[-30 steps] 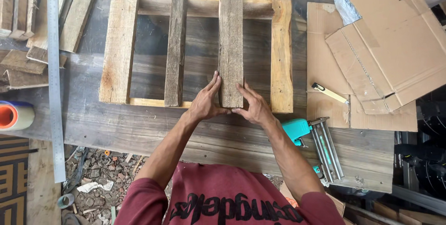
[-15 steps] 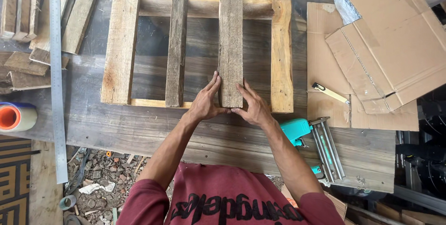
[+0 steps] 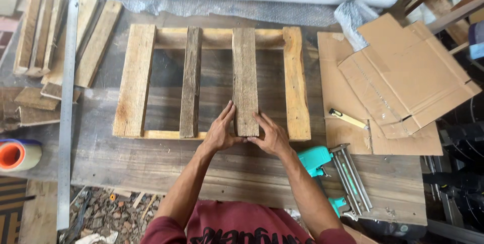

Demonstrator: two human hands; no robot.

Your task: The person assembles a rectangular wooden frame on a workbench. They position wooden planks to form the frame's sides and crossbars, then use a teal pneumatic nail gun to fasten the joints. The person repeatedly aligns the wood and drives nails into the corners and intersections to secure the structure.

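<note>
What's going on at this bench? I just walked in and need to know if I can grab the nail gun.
A person is holding the near end of a grey wooden slat with both hands, the left hand and right hand on either side of it. The slat lies across a pale wooden frame beside another grey slat. The teal nail gun lies untouched on the workbench, to the person's right.

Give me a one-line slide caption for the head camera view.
Both hands, left hand and right hand, grip the near end of a grey slat laid across a wooden pallet frame.
</note>
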